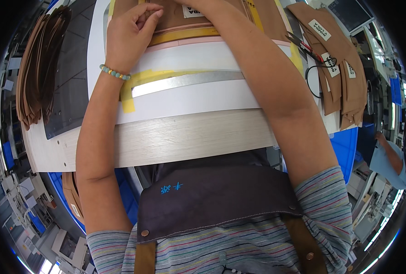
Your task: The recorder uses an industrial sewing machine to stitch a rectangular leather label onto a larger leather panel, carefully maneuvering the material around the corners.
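My left hand [137, 25], a beaded bracelet on its wrist, is over the left edge of a brown flat piece [173, 18]. Its fingers are curled with thumb and forefinger close together; whatever may be between them is too small to make out. At the top edge, the picture cuts off most of my right hand [195, 2], and its fingers are hidden. It is just above a white printed label [192, 12] on the brown piece. Yellow-taped strips [182, 34] border that piece on a white board [189, 57].
A metal ruler-like strip [189, 83] lies taped nearer to me. Brown pieces stand stacked [41, 64] at the left beside a dark sheet [73, 73]. At the right are labelled brown pieces [353, 91] and red-and-black scissors [303, 44]. A co-worker [388, 160] is farther right.
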`<state>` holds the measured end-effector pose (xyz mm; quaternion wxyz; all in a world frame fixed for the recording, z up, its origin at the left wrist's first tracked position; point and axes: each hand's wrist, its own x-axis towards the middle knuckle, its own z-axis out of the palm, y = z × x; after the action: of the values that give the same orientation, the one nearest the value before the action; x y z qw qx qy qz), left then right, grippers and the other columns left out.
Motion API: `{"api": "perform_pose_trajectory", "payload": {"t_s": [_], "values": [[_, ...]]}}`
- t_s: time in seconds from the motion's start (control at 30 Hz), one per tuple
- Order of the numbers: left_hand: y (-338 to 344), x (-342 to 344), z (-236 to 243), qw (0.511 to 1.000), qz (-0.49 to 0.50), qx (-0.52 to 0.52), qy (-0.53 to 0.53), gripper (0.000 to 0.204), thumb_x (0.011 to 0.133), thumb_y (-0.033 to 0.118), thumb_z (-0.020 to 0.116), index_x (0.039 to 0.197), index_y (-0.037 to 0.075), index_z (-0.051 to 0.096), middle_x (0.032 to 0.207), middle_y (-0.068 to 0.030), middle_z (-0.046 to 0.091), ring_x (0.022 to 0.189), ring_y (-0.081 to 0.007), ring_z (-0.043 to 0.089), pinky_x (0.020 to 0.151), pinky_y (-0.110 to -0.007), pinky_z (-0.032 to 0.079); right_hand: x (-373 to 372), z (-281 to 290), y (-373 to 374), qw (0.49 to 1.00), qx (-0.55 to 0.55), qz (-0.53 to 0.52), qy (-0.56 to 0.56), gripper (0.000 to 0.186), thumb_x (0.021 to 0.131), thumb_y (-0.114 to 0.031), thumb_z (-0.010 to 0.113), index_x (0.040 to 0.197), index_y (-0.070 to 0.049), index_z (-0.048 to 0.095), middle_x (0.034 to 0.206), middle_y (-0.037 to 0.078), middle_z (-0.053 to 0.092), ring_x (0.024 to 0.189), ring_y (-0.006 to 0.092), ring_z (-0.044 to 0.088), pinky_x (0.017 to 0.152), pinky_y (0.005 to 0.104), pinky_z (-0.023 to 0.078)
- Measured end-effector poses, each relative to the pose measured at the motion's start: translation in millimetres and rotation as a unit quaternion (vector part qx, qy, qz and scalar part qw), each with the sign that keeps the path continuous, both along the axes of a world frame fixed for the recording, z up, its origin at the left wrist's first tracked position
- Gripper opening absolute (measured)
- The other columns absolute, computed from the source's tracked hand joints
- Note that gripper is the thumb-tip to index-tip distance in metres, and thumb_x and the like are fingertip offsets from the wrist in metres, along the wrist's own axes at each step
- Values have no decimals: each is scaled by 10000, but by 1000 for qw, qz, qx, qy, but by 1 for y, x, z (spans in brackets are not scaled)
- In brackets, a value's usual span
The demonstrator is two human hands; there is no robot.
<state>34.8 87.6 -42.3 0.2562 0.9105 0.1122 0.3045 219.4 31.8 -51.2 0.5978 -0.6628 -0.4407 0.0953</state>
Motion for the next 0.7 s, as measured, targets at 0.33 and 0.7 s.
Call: {"api": "perform_pose_trajectory", "payload": {"t_s": [0.33, 0.7], "values": [[-2, 0, 0, 1000, -3, -7, -1, 200, 961, 210, 711, 1111, 88, 764, 594, 30, 311, 546, -58, 309, 509, -267, 290, 8, -8, 12, 995, 22, 80, 56, 111, 894, -20, 702, 940, 57, 767, 793, 107, 753, 674, 132, 698, 600, 282, 580], [-1, 1, 1, 1000, -1, 0, -2, 202, 957, 210, 712, 1108, 85, 763, 596, 30, 313, 546, -59, 307, 513, -267, 292, 4, -2, 6, 967, -22, -33, -251, 121, 800, -97, 671, 803, -22, 766, 807, 224, 712, 700, 371, 706, 678, 420, 570]]}}
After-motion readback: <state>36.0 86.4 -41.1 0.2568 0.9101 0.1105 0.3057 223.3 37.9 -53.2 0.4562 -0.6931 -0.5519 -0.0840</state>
